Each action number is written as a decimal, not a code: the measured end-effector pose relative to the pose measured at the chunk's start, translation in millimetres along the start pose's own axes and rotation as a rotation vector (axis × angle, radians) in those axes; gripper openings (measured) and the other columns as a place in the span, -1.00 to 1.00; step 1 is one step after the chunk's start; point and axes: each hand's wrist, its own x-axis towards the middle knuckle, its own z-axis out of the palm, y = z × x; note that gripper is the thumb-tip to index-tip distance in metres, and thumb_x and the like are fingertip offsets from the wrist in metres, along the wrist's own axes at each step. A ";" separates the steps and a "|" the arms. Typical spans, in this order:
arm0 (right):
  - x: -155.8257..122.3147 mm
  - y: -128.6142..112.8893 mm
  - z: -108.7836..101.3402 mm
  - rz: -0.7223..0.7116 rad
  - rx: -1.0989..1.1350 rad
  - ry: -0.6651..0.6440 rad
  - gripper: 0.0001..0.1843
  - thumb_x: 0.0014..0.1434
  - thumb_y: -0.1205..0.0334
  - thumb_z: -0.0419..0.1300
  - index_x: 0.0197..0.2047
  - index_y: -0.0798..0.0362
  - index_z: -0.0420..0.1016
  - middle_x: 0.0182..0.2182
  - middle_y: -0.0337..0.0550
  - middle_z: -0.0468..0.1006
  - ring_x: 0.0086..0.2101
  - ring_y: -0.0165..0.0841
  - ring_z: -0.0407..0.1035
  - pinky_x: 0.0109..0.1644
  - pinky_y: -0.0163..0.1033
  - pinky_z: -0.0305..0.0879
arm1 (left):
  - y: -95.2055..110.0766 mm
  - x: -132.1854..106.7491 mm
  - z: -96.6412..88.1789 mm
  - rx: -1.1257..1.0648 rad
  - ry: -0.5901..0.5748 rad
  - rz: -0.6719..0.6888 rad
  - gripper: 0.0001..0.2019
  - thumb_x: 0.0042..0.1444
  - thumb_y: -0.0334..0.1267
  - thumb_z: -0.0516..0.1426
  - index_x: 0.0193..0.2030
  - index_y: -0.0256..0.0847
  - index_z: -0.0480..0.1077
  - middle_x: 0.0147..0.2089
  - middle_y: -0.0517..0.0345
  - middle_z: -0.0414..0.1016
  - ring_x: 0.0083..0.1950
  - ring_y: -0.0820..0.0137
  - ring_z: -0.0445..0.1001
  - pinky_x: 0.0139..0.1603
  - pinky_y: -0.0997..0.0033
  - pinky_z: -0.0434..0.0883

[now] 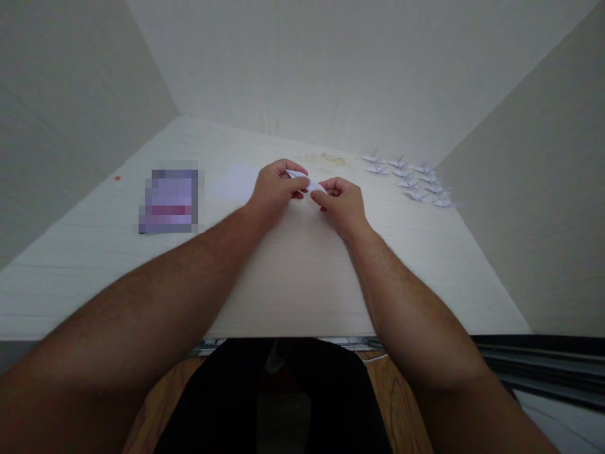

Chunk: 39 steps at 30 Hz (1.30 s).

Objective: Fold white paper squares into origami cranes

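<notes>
A small folded piece of white paper (312,184) with a pointed left end is held between both hands above the table. My left hand (278,189) pinches it between thumb and fingers near its left part. At the other end, my right hand (341,203) grips it with thumb and forefinger. Part of the paper is hidden behind my fingers. Several finished folded paper cranes (410,183) stand in rows on the table's right, beyond my right hand. A stack or sheet of plain white paper (234,181) lies just left of my left hand.
The white table (293,284) is boxed in by a back wall (312,69) and side walls. A blurred-out rectangular item (170,198) lies on the left. Farther left is a small orange-red spot (118,178). Brownish marks (331,159) show near the back wall.
</notes>
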 end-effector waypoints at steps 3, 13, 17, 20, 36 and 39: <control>0.3 0.0 -0.1 0.000 0.055 0.037 -0.81 0.00 0.19 0.35 -0.35 0.04 0.44 -0.54 -0.31 0.48 -0.52 -0.49 0.33 -0.41 -0.33 0.31 | -0.6 0.6 1.2 -0.022 0.006 0.011 -0.83 -0.17 -0.46 0.30 -0.42 -0.25 0.42 -0.47 0.20 0.45 -0.47 0.50 0.41 -0.40 0.47 0.38; 2.4 -1.6 0.9 0.000 0.081 0.093 -0.75 0.07 0.14 0.31 -0.42 -0.01 0.28 -0.56 -0.34 0.41 -0.51 -0.46 0.34 -0.38 -0.31 0.38 | 2.2 -7.2 0.5 0.133 -0.161 0.057 -0.82 -0.20 -0.42 0.33 -0.39 -0.25 0.48 -0.55 0.25 0.44 -0.56 0.56 0.29 -0.53 0.54 0.18; 1.0 -0.6 1.4 -0.027 0.107 0.031 -0.79 0.04 0.18 0.32 -0.38 0.00 0.34 -0.52 -0.32 0.47 -0.51 -0.48 0.35 -0.37 -0.31 0.37 | 5.3 -10.6 1.8 0.149 -0.184 0.052 -0.83 -0.17 -0.35 0.37 -0.43 -0.26 0.47 -0.52 0.18 0.50 -0.53 0.54 0.34 -0.51 0.53 0.19; -0.3 -2.7 1.9 0.008 0.090 0.031 -0.82 0.04 0.20 0.31 -0.36 0.00 0.36 -0.51 -0.32 0.48 -0.50 -0.47 0.37 -0.37 -0.31 0.37 | 4.9 -10.0 2.0 0.140 -0.116 0.053 -0.82 -0.19 -0.39 0.37 -0.43 -0.26 0.47 -0.52 0.18 0.50 -0.53 0.53 0.33 -0.50 0.52 0.19; -2.9 -4.3 0.2 -0.035 0.030 0.136 -0.82 0.00 0.14 0.30 -0.47 0.03 0.43 -0.60 -0.29 0.45 -0.55 -0.45 0.30 -0.43 -0.30 0.25 | 6.3 -10.3 2.0 0.163 -0.146 0.069 -0.85 -0.16 -0.43 0.31 -0.40 -0.25 0.47 -0.51 0.22 0.48 -0.51 0.52 0.36 -0.46 0.51 0.25; -2.1 -2.7 0.3 -0.062 0.047 0.148 -0.81 0.03 0.11 0.29 -0.46 0.02 0.42 -0.58 -0.30 0.44 -0.53 -0.45 0.30 -0.40 -0.29 0.28 | 6.2 -9.8 1.3 0.149 -0.175 0.067 -0.82 -0.17 -0.46 0.31 -0.38 -0.24 0.47 -0.52 0.26 0.45 -0.51 0.54 0.35 -0.45 0.52 0.25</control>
